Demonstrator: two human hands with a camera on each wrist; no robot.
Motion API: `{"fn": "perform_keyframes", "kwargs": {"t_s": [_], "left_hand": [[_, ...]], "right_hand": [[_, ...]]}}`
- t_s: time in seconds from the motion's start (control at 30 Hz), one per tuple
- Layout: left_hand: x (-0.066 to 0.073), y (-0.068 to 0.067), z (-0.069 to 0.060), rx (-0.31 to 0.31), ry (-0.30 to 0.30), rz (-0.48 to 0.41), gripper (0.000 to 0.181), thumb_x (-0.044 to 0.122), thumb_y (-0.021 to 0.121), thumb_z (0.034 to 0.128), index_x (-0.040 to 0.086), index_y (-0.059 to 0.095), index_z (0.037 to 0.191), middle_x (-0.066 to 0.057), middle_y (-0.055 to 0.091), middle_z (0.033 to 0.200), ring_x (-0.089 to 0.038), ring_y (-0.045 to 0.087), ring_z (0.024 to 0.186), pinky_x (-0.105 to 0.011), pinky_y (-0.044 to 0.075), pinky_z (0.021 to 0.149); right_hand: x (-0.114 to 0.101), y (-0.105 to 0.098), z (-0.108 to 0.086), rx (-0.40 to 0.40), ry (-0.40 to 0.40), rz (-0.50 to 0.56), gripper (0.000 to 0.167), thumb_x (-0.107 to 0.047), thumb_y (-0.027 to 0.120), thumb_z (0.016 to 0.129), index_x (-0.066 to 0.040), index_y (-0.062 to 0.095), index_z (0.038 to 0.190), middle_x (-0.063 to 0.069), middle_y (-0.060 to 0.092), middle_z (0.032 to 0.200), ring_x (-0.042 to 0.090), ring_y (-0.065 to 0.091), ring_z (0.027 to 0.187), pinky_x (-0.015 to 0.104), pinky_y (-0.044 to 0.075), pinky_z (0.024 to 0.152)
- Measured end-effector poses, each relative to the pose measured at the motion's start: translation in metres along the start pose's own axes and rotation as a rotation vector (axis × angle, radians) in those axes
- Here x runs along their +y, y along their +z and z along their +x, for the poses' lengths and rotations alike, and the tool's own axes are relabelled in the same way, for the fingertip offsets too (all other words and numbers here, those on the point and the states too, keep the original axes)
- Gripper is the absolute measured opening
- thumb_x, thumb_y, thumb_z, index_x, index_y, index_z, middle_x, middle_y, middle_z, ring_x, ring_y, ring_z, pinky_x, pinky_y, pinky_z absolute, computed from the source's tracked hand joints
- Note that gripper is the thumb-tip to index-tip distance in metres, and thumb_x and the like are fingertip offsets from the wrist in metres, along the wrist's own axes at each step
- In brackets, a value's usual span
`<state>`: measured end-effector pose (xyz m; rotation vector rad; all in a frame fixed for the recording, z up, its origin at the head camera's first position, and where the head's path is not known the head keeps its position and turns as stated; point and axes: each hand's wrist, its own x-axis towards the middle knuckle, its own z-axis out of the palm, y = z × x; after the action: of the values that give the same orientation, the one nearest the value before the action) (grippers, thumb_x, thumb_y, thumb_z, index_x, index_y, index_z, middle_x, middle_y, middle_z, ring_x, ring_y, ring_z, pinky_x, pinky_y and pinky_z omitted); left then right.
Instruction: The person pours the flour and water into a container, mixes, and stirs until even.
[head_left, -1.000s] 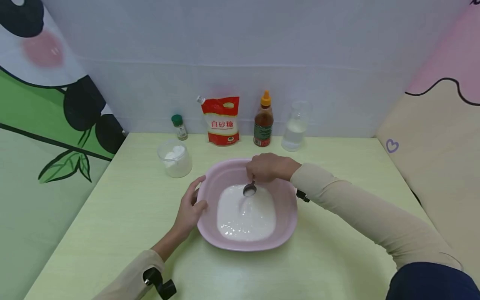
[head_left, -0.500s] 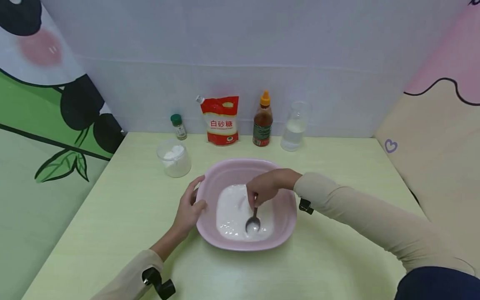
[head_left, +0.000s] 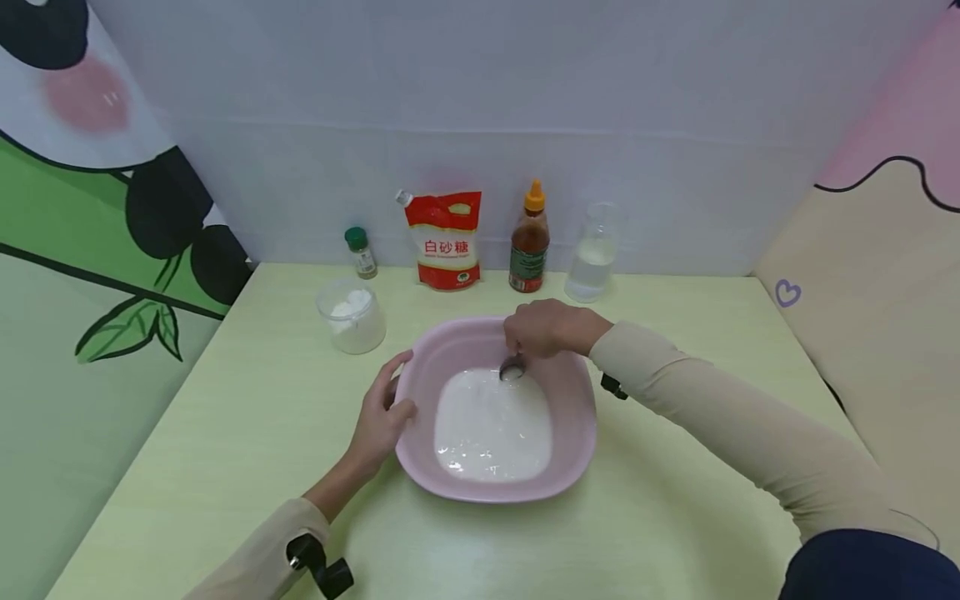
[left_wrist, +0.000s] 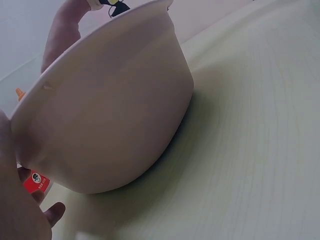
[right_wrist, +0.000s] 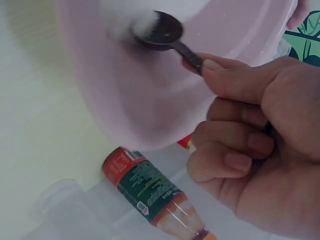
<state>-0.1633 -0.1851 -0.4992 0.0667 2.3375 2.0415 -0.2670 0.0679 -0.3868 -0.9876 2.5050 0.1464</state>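
A pink plastic basin (head_left: 491,492) stands on the table with a white liquid (head_left: 487,433) in its bottom. My left hand (head_left: 378,421) grips its left rim, thumb at the edge and fingers against the outer wall. Over the far part of the basin, my right hand (head_left: 547,327) pinches a dark, round-bowled measuring spoon (head_left: 512,367) by the handle. In the right wrist view, the thumb and index finger hold that handle while the other fingers curl in. Something white and blurred shows by the spoon's bowl (right_wrist: 162,30).
Behind the basin stand a green-capped small jar (head_left: 362,253), a red-and-white sugar pouch (head_left: 447,242), a sauce bottle (head_left: 529,242) with an orange cap and a glass carafe (head_left: 591,262) of clear liquid. A clear tub (head_left: 352,321) of white contents sits left of the basin.
The right hand dipped the spoon toward the near side of the liquid, then came back to the far side and rose. The left hand keeps its hold on the basin.
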Motion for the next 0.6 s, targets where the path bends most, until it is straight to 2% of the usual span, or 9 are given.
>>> {"fn": "perform_keyframes", "kwargs": {"t_s": [0.07, 0.17, 0.3, 0.37, 0.47, 0.53, 0.6], "left_hand": [[0.001, 0.0, 0.0, -0.001, -0.001, 0.002, 0.077, -0.011, 0.045, 0.0806, 0.014, 0.036, 0.153, -0.029, 0.052, 0.143, -0.04, 0.06, 0.112, -0.028, 0.058, 0.073], [0.003, 0.0, -0.001, 0.0, -0.002, 0.007, 0.077, -0.011, 0.045, 0.081, 0.013, 0.036, 0.153, -0.029, 0.052, 0.144, -0.04, 0.059, 0.113, -0.027, 0.057, 0.073], [0.003, 0.0, 0.0, 0.0, -0.004, 0.012, 0.077, -0.011, 0.045, 0.0809, 0.013, 0.036, 0.153, -0.029, 0.052, 0.144, -0.041, 0.059, 0.113, -0.027, 0.057, 0.073], [0.003, 0.001, 0.0, 0.002, -0.004, 0.012, 0.077, -0.011, 0.046, 0.0805, 0.014, 0.036, 0.153, -0.028, 0.052, 0.144, -0.041, 0.059, 0.113, -0.027, 0.057, 0.073], [0.003, 0.001, 0.0, 0.003, 0.003, 0.011, 0.077, -0.012, 0.045, 0.0803, 0.013, 0.037, 0.153, -0.029, 0.053, 0.143, -0.041, 0.059, 0.113, -0.026, 0.057, 0.072], [0.004, 0.001, -0.001, 0.003, 0.008, 0.011, 0.077, -0.012, 0.045, 0.0802, 0.012, 0.036, 0.153, -0.03, 0.053, 0.142, -0.041, 0.058, 0.113, -0.024, 0.056, 0.072], [0.004, 0.002, -0.002, 0.002, 0.013, 0.014, 0.077, -0.012, 0.045, 0.0801, 0.012, 0.036, 0.153, -0.03, 0.052, 0.142, -0.042, 0.057, 0.115, -0.023, 0.055, 0.073]], "right_hand": [[0.003, -0.001, -0.005, -0.056, 0.013, -0.021, 0.024, -0.002, 0.056, 0.087, -0.017, 0.055, 0.068, -0.003, 0.043, 0.069, 0.015, 0.039, 0.067, 0.028, 0.033, 0.059], [0.001, 0.0, -0.009, -0.174, -0.039, -0.029, 0.021, 0.001, 0.057, 0.087, -0.012, 0.071, 0.079, -0.002, 0.057, 0.071, 0.011, 0.041, 0.066, 0.024, 0.035, 0.058], [-0.011, 0.009, -0.009, -0.349, -0.138, 0.069, 0.022, -0.003, 0.058, 0.093, -0.011, 0.079, 0.094, 0.005, 0.075, 0.09, 0.004, 0.046, 0.066, 0.018, 0.038, 0.059], [-0.02, 0.014, -0.006, -0.382, -0.165, 0.146, 0.02, -0.006, 0.06, 0.095, -0.013, 0.078, 0.099, 0.004, 0.075, 0.098, 0.003, 0.048, 0.07, 0.017, 0.039, 0.062], [-0.034, 0.02, 0.001, -0.33, -0.234, 0.235, 0.021, -0.009, 0.06, 0.097, -0.015, 0.079, 0.104, 0.001, 0.075, 0.101, 0.004, 0.05, 0.075, 0.016, 0.041, 0.067], [-0.043, 0.023, 0.007, -0.247, -0.282, 0.259, 0.022, -0.009, 0.06, 0.097, -0.015, 0.079, 0.105, -0.002, 0.075, 0.102, 0.003, 0.052, 0.081, 0.016, 0.043, 0.073], [-0.049, 0.024, 0.012, -0.166, -0.335, 0.249, 0.023, -0.008, 0.058, 0.098, -0.014, 0.079, 0.106, 0.0, 0.076, 0.102, 0.005, 0.052, 0.08, 0.016, 0.043, 0.073]]}}
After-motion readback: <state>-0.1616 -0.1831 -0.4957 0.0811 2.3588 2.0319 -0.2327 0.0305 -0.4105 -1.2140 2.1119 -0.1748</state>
